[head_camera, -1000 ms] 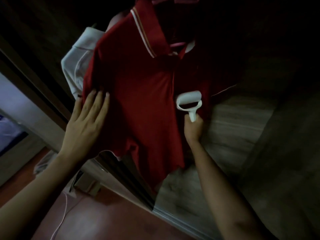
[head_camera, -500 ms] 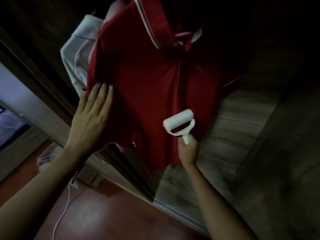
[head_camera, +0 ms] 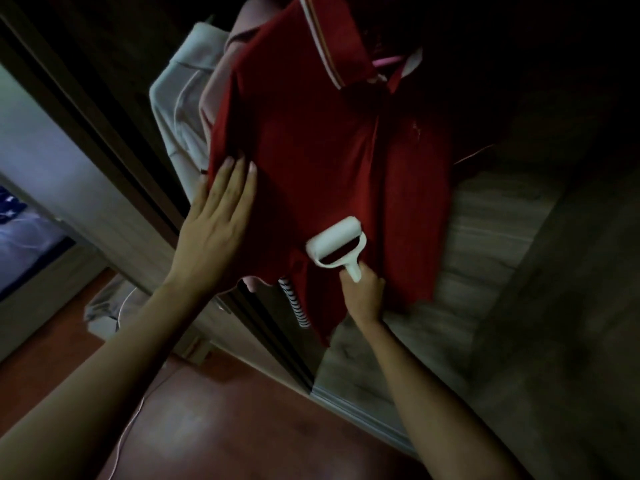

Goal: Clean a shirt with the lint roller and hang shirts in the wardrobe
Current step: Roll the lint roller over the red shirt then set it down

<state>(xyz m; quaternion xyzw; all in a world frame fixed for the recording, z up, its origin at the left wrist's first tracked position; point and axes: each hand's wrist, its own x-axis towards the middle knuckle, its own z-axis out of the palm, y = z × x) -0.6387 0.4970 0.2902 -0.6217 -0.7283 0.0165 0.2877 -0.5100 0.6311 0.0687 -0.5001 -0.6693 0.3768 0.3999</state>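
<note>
- One red polo shirt hangs on a pink hanger in front of the wooden wardrobe, its collar edged with a white stripe and its front facing the camera.
- Low on the shirt's front, just above the hem, lies the white lint roller, its drum tilted and pressed against the fabric.
- Curled round the roller's short handle from below is the right hand, gripping it firmly.
- Laid flat on the shirt's left side, near the sleeve, is the left hand, its fingers straight and close together, pressing the cloth and grasping nothing.
- Behind the red shirt, to the left, hangs a white shirt, with a pale pink garment between the two.
- Below the red hem a piece of striped cloth peeks out.
- Further down lies the reddish floor, with a thin white cable running across it.
- At the far left a blue bedcover shows in the dimly lit room.
</note>
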